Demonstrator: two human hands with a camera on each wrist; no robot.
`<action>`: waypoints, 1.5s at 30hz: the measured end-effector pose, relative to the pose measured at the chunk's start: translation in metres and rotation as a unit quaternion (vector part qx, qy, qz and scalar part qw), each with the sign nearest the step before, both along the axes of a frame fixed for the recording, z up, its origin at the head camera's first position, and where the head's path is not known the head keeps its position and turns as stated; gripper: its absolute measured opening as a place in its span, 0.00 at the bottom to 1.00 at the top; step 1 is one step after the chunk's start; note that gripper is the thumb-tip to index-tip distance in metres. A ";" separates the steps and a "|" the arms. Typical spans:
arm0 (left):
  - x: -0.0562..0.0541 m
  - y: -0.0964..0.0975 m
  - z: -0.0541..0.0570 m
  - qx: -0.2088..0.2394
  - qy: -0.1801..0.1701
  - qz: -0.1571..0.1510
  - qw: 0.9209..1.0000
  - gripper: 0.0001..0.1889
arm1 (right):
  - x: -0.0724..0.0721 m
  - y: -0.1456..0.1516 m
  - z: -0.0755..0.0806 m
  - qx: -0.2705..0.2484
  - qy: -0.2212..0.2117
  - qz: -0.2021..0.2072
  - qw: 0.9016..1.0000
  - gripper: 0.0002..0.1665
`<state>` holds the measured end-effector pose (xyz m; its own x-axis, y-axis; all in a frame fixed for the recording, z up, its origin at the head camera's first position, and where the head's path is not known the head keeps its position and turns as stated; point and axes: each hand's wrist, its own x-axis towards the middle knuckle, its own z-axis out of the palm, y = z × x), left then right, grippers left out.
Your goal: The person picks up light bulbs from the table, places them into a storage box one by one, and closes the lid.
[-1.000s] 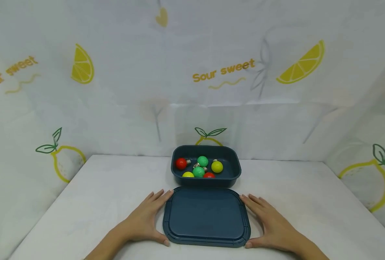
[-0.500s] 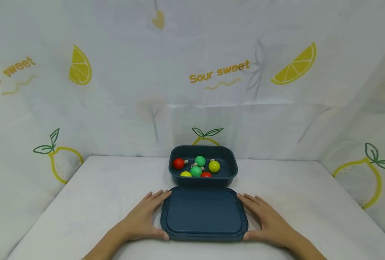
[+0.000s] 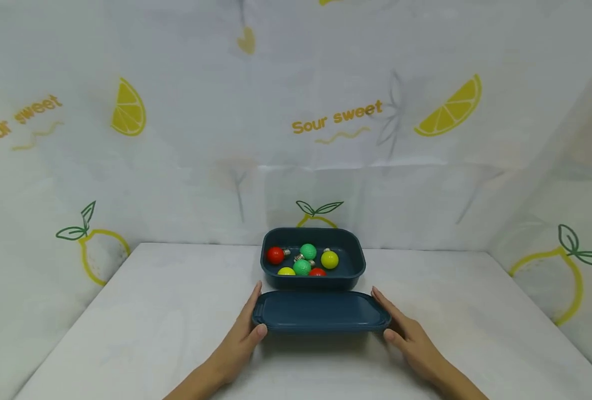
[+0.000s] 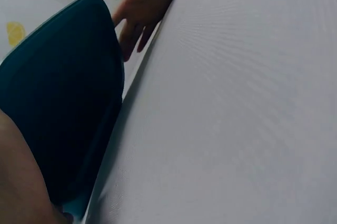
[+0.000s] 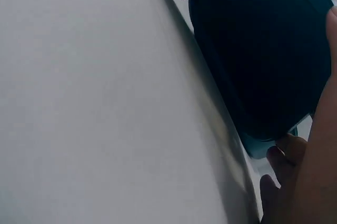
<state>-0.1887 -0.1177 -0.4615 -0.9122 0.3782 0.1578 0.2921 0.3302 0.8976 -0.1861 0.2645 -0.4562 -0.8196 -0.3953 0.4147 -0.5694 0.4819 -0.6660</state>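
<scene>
A dark blue rectangular lid (image 3: 321,312) is held level with the front of a matching dark blue box (image 3: 313,281), tilted with its near edge raised off the table. My left hand (image 3: 237,345) grips its left end, thumb at the near corner and fingers along the side. At the opposite end my right hand (image 3: 412,340) holds it the same way, the thumb at the near right corner. The lid's underside (image 4: 68,92) fills much of the left wrist view. Inside the box lie several round light bulbs: red (image 3: 275,255), green (image 3: 308,251) and yellow (image 3: 329,259).
A white cloth covers the table (image 3: 175,300), which runs to both sides of the hands. Behind the box rises a white backdrop (image 3: 200,205) printed with lemons and lettering, close to the table's far edge.
The lid lay flat on the table before; now its near edge is lifted and it tilts away. Both hands have closed in on its ends and moved up with it. The box stays put.
</scene>
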 end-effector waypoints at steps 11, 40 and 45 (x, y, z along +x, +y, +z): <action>0.016 0.025 0.014 0.087 0.113 0.051 0.988 0.37 | 0.011 -0.024 0.011 -0.089 0.076 -0.069 0.991 0.43; -0.079 0.061 0.124 0.213 0.547 0.162 0.793 0.47 | -0.068 -0.099 0.107 -0.374 0.338 -0.090 0.859 0.52; -0.082 0.065 0.134 0.256 0.528 0.181 0.789 0.48 | -0.068 -0.106 0.121 -0.387 0.359 -0.103 0.843 0.53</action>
<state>-0.2707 -0.0531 -0.3271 -0.2037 -0.2371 0.9499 0.9361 0.2371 0.2599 -0.2543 0.1582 -0.3356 -0.2656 0.3416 0.9015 -0.9173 0.1983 -0.3454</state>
